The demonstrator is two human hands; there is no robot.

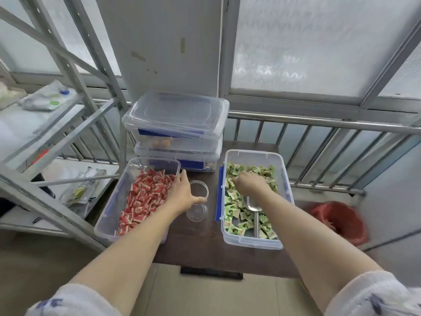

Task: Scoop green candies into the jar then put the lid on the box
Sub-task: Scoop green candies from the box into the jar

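Note:
A clear box (283, 179) of green candies (234, 210) sits on the right of the dark table (196, 242). A metal scoop (252, 204) lies inside it, handle towards me. My right hand (250, 183) is knuckles-up in the candies beyond the scoop, fingers curled down among them and hidden. It is not touching the scoop. A blue-edged strip (219, 192), apparently the lid's edge, runs along the box's left wall. The clear jar (198, 207) stands between the two boxes. My left hand (183, 193) grips it, thumb across its near side.
An open box (107, 215) of red candies sits at the left of the table. Two stacked lidded boxes (177, 124) stand behind. A metal shelf frame (68, 142) is on the left, a railing (319, 122) behind, and a red bin (339, 222) on the right floor.

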